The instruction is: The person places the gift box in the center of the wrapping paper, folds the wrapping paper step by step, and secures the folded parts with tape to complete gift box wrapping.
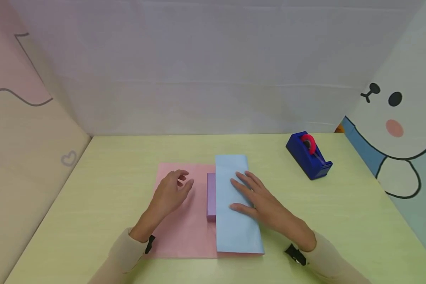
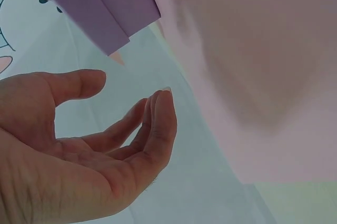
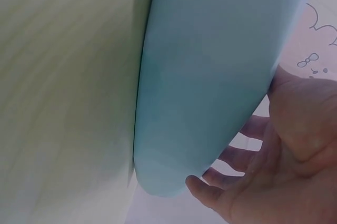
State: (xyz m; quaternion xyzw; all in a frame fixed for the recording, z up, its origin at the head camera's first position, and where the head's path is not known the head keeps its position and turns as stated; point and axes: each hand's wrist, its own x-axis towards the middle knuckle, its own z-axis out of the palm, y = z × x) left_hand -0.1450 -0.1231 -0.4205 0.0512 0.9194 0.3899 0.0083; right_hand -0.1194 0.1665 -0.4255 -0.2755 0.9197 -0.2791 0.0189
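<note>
A sheet of paper lies on the table, its pink side point(image 1: 184, 236) facing up on the left. On the right, the paper is folded over, showing a light blue flap point(image 1: 234, 232). That flap covers most of a purple box point(image 1: 211, 197), leaving only its left part in sight. My right hand point(image 1: 264, 203) rests on the flap with fingers spread, and the right wrist view shows the blue paper point(image 3: 200, 76) bending round beside it. Above the pink side hovers my left hand point(image 1: 168, 195), fingers loosely bent and holding nothing. In the left wrist view, the box's end point(image 2: 100, 8) appears beyond that hand.
A blue tape dispenser point(image 1: 307, 159) with a red-cored roll stands at the back right of the pale yellow-green table point(image 1: 127, 152). Walls bearing cartoon drawings enclose the left and right sides, with a plain pale wall point(image 1: 213, 79) behind.
</note>
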